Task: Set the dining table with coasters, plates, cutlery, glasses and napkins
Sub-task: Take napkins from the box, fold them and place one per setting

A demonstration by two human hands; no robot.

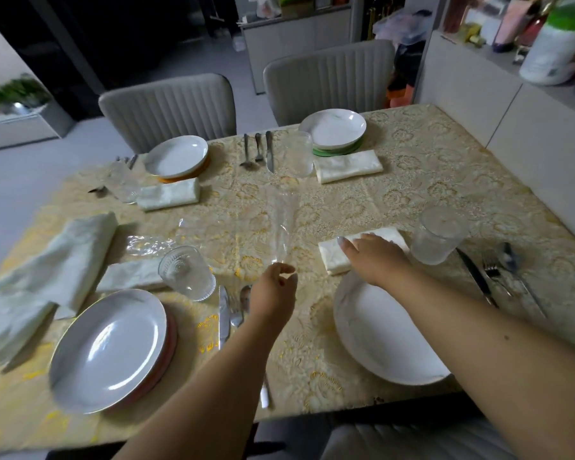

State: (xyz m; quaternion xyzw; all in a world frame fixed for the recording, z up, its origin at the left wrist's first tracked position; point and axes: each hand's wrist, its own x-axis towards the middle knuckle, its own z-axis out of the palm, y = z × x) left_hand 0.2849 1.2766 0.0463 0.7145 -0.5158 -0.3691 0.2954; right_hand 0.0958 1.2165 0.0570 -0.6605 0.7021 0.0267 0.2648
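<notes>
Now a folded napkin is pressed flat by the right hand, while nothing is held by the loosely curled left hand.

Four white plates at four places; far-right one sits on a green coaster, far-left on an orange one. Folded pale napkins, ribbed clear glasses, and knife-fork-spoon sets beside each. Spare napkins heaped near left.

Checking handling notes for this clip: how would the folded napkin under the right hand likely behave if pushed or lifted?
The napkin looks like soft folded cloth, so it would probably flop and unfold if lifted by one edge. Pushed flat by the right hand, it likely slides or bunches on the glossy tablecloth. It looks light and unbreakable.
</notes>
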